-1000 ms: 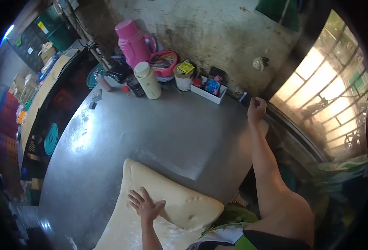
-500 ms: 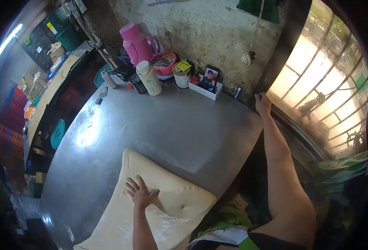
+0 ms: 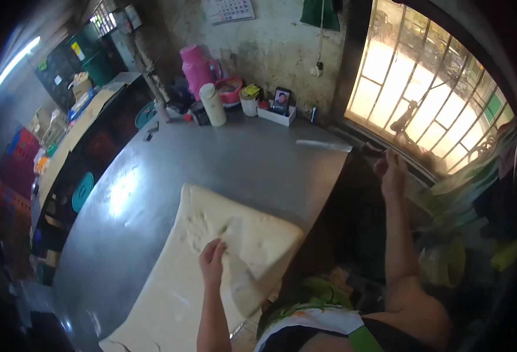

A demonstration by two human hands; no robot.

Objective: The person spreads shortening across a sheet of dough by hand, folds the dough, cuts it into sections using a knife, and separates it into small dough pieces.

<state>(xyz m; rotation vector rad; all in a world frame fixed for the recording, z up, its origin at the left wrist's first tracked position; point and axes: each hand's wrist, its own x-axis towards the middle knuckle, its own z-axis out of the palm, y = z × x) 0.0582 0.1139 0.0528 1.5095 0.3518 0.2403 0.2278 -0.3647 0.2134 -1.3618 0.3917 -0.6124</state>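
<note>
A large folded slab of pale dough (image 3: 170, 281) covers the near part of the grey table, with finger dents on its upper layer. Over it is my left hand (image 3: 212, 264), its thumb and fingers pinched together; anything between them is too small to make out. My right hand (image 3: 392, 175) hangs in the air beyond the table's right corner, below the barred window. Its fingers are curled and somewhat blurred, and their contents cannot be made out. Close by, a long thin shiny strip (image 3: 324, 145) lies along the far right table edge.
Along the back of the table (image 3: 235, 158) stand a pink jug (image 3: 196, 70), a cream flask (image 3: 213, 105), a pink basket (image 3: 230, 97), a round tin (image 3: 250, 105) and a white box (image 3: 276, 115) holding a phone (image 3: 281, 100). A barred window (image 3: 417, 82) is at the right.
My left hand has lifted from lying spread on the dough and now pinches, leaving a print. My right hand has come back from the far corner. The shiny strip has appeared there; the view has shifted.
</note>
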